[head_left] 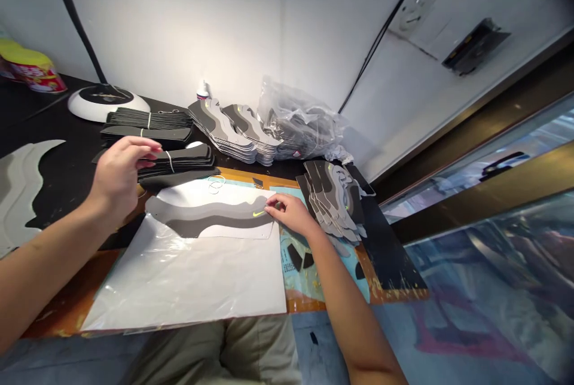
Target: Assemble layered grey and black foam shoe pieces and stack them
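A long, wavy grey shoe upper panel (210, 216) with a small yellow-green swoosh lies across a white sheet (201, 277). At the panel's right end, near the swoosh, my right hand (289, 211) pinches its edge between thumb and fingers. My left hand (123, 173) is raised above the panel's left side, with its fingers curled towards the thumb. Whatever it may hold is too small to make out. Just beyond that hand sit dark strips tied in a bundle (188, 159). White rubber bands (216, 183) lie at the sheet's far edge.
Stacks of similar panels (228, 134) stand at the back, and a fanned pile (332, 199) lies to the right. Behind them is a clear plastic bag (300, 122). A lamp base (107, 103) stands back left. More grey pieces (22, 188) lie at the left edge.
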A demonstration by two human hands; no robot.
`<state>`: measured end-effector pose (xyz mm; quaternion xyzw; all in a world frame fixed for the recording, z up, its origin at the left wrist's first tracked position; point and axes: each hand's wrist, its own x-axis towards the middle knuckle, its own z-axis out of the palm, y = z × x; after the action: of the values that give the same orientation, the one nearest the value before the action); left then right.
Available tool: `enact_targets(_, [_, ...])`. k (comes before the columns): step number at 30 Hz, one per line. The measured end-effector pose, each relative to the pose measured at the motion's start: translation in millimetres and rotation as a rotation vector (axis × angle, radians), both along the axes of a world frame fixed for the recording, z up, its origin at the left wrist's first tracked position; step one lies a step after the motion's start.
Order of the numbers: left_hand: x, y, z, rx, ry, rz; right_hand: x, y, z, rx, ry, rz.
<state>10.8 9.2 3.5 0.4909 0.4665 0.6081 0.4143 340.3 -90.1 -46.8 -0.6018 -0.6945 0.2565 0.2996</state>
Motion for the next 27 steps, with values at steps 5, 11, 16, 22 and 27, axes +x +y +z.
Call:
enact_targets(5, [-30.4,25.7,-8.5,0.270,1.051,-0.024,-5.3,-2.5,6.4,0.041,-0.108,0.021])
enact_targets(11, [-36.4,25.9,-13.9,0.513,1.236,-0.113,-6.4,-5.7,10.1,0.036,-0.173,0.045])
enact_targets(16, [-25.2,22.9,-17.5,0.437,1.534,-0.167,-7.8,-5.1,9.1,0.064,-0.122,0.060])
enact_targets(22, [-19.8,21.8,-10.9,0.376,1.736,-0.272,-9.1,-3.2,7.6,0.056,-0.057,0.045])
enact_targets(27, [-18.0,4.0,4.0,0.323,1.690,-0.286,-8.1,-3.6,6.3,0.063,-0.068,0.057])
